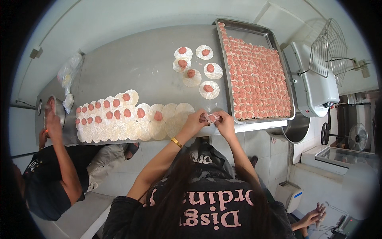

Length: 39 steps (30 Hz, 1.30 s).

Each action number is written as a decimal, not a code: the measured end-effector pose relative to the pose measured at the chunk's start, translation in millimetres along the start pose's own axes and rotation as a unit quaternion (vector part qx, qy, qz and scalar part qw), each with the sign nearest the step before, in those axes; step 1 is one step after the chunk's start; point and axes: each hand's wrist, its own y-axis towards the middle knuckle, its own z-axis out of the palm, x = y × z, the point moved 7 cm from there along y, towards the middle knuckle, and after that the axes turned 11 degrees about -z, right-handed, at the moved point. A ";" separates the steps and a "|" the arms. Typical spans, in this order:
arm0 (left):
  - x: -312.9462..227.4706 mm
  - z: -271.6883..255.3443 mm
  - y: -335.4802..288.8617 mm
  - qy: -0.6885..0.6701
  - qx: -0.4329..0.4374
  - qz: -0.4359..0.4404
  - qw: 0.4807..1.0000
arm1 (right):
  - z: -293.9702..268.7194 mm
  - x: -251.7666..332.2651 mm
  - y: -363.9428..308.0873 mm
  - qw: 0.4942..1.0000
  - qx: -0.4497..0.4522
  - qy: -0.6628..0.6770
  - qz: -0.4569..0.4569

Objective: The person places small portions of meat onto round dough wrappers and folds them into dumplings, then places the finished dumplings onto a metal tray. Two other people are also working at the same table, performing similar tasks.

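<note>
Both my hands meet at the table's front edge around one small dumpling (212, 118), its pale wrapper gathered about pink filling. My left hand (195, 122), with a gold band at the wrist, pinches its left side. On the other side my right hand (225, 124) has its fingers closed on the wrapper. Just beyond lie several loose round wrappers, among them one wrapper with filling (209, 90). Left of my hands stretch overlapping rows of round wrappers (175, 115), many topped with pink filling. To the right, a metal tray (234, 106) holds many open-topped dumplings in tight rows.
At the left, a co-worker's hand (53, 121) reaches over a metal bowl (59, 109) of pink filling. A plastic bag (69, 73) sits behind it. Beyond the tray stands a white machine (316, 85) with a wire guard (329, 49). Another person's hand (314, 216) shows at lower right.
</note>
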 end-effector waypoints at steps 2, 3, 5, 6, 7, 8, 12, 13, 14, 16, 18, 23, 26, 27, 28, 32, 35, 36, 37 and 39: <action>-5.0 -1.7 -0.4 0.001 -0.023 0.000 1.000 | -5.3 7.8 2.9 0.999 -0.018 0.008 -0.040; -7.8 -0.7 -0.6 0.047 -0.022 0.009 0.999 | -8.0 11.6 3.6 0.998 -0.028 0.015 -0.056; -12.0 1.2 -0.7 0.106 -0.015 0.034 0.994 | -13.6 14.5 -0.2 0.998 -0.023 -0.007 -0.057; -13.3 2.6 -0.6 0.137 -0.013 0.046 0.989 | -15.3 15.6 -2.8 0.998 -0.020 -0.019 -0.058; -14.2 4.2 -0.7 0.160 -0.011 0.061 0.985 | -14.8 14.9 -5.5 0.999 -0.018 -0.012 -0.045; -16.4 6.7 -1.1 0.173 -0.008 0.085 0.981 | -13.9 13.8 -7.6 0.999 -0.018 -0.006 -0.032; -15.6 15.2 5.7 0.191 0.029 0.086 0.977 | -9.4 8.7 -6.3 1.000 -0.011 -0.018 -0.007; -16.5 15.6 6.8 0.187 0.027 0.081 0.979 | -9.3 11.4 -3.8 0.999 -0.017 -0.024 -0.030; -17.8 16.2 7.4 0.182 0.026 0.077 0.980 | -10.0 12.9 -2.0 0.998 -0.023 -0.027 -0.045; -20.2 17.0 8.2 0.237 0.011 0.070 0.969 | -13.6 15.3 -1.6 0.996 -0.048 -0.024 -0.065; -22.0 15.5 8.8 0.249 0.009 0.062 0.966 | -19.1 16.5 -4.8 0.994 -0.085 -0.010 -0.074; -22.4 13.0 9.9 0.234 0.011 0.060 0.970 | -8.6 10.3 -8.3 0.997 -0.054 -0.049 -0.031; -21.2 15.1 11.2 0.272 0.015 0.065 0.960 | -9.4 14.7 -4.8 0.994 -0.061 -0.058 -0.069; -20.4 12.6 11.1 0.250 0.013 0.060 0.966 | -11.1 17.1 -4.1 0.993 -0.070 -0.049 -0.085; -19.3 8.9 9.8 0.231 0.012 0.058 0.971 | -12.1 16.8 -3.8 0.993 -0.069 -0.048 -0.079; -22.2 3.8 7.2 0.137 0.006 0.088 0.987 | -9.0 14.0 -7.3 0.999 -0.034 -0.038 -0.020; -23.3 9.9 8.6 0.184 -0.002 0.105 0.977 | -8.2 16.0 -4.2 0.998 -0.025 -0.055 -0.028; -20.7 10.5 8.7 0.194 0.001 0.092 0.977 | -9.5 17.9 -3.5 0.997 -0.031 -0.063 -0.043; -19.0 11.9 8.5 0.201 0.007 0.084 0.976 | -11.3 20.5 -3.2 0.995 -0.044 -0.062 -0.065; -17.9 11.5 7.5 0.197 0.003 0.082 0.977 | -15.9 24.4 -3.8 0.990 -0.070 -0.061 -0.108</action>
